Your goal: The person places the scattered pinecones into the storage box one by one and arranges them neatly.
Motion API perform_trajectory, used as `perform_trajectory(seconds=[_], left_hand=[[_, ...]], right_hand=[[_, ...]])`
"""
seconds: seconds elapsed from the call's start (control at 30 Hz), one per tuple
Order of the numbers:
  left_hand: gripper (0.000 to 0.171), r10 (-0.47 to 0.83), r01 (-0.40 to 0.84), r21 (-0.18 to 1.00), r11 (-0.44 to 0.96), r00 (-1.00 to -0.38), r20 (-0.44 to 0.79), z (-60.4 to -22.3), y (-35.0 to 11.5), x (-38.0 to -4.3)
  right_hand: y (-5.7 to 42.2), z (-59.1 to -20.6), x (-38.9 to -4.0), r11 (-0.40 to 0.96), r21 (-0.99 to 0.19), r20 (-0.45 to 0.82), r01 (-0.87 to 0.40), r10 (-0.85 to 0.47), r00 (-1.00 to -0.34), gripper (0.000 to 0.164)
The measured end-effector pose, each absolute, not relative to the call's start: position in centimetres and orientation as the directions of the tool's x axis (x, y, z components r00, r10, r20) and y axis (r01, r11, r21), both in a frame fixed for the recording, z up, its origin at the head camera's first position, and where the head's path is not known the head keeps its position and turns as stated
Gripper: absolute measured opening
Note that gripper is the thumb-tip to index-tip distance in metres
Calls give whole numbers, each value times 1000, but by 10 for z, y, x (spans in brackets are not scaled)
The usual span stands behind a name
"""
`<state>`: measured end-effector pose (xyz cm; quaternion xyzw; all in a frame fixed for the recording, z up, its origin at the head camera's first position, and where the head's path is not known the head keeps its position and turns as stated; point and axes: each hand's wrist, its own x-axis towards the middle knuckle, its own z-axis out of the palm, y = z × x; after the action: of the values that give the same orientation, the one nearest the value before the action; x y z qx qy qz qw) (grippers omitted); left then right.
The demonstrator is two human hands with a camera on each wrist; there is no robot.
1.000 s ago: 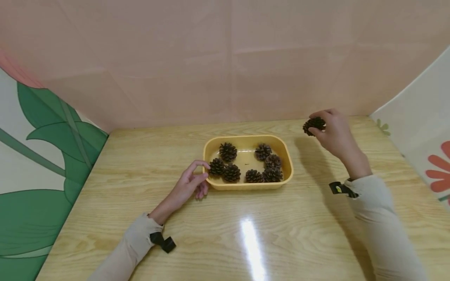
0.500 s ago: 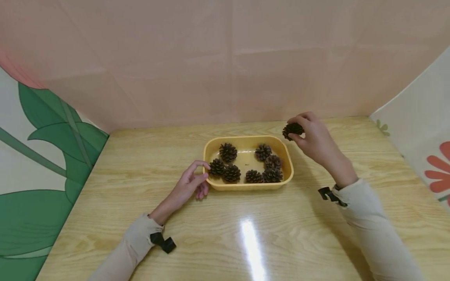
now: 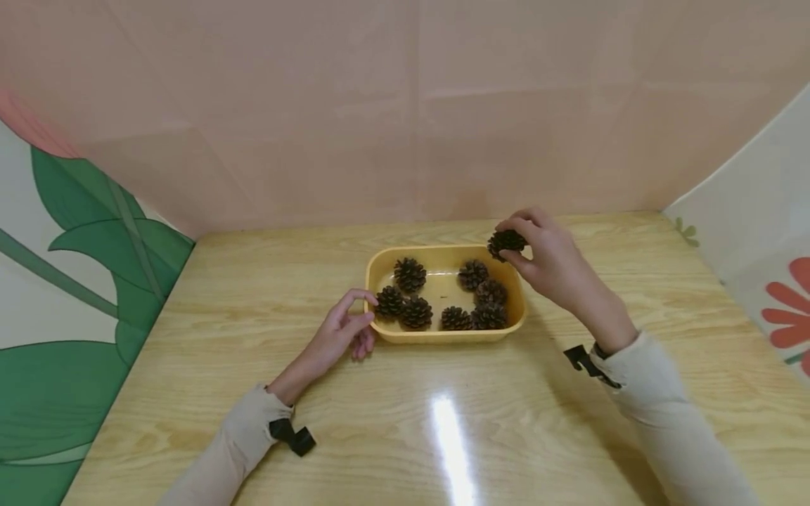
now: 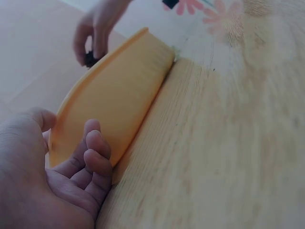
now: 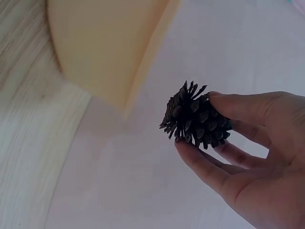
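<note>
A brown pine cone (image 5: 198, 119) is pinched between the thumb and fingers of my right hand (image 3: 549, 256). In the head view it overlaps the back right corner of a yellow plastic basin (image 3: 443, 336); the right wrist view shows it beyond the basin's rim (image 5: 147, 57). Several more pine cones lie inside, grouped on the left (image 3: 416, 311) and the right (image 3: 490, 315), with bare floor between them. My left hand (image 3: 332, 337) grips the basin's left end at the rim, its other fingers (image 4: 97, 160) curled by the outer wall.
The basin stands on a light wood-grain table (image 3: 316, 436) with a bright glare streak in front. A pinkish sheet (image 3: 411, 119) rises at the back edge. Panels with printed leaves (image 3: 57, 393) and red flowers (image 3: 787, 313) flank the sides.
My right hand has carried the pine cone leftward from beyond the basin's right side to its back right corner. My left hand and the basin have stayed in place.
</note>
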<state>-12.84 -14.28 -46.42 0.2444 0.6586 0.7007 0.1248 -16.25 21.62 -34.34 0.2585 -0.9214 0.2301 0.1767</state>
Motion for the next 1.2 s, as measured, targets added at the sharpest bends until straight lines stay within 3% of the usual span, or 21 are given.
perform_trajectory(seconds=[0.43, 0.8, 1.2], left_hand=[[29, 491, 136, 987, -87, -856, 161, -461, -143, -126], [27, 500, 127, 988, -83, -853, 152, -465, -143, -123], [30, 495, 121, 990, -78, -857, 143, -458, -143, -124]], right_hand=[[191, -340, -147, 720, -341, 380, -605, -483, -789, 35], [171, -348, -130, 693, -410, 232, -592, -549, -803, 36], [152, -367, -129, 683, -316, 284, -659, -594, -752, 37]])
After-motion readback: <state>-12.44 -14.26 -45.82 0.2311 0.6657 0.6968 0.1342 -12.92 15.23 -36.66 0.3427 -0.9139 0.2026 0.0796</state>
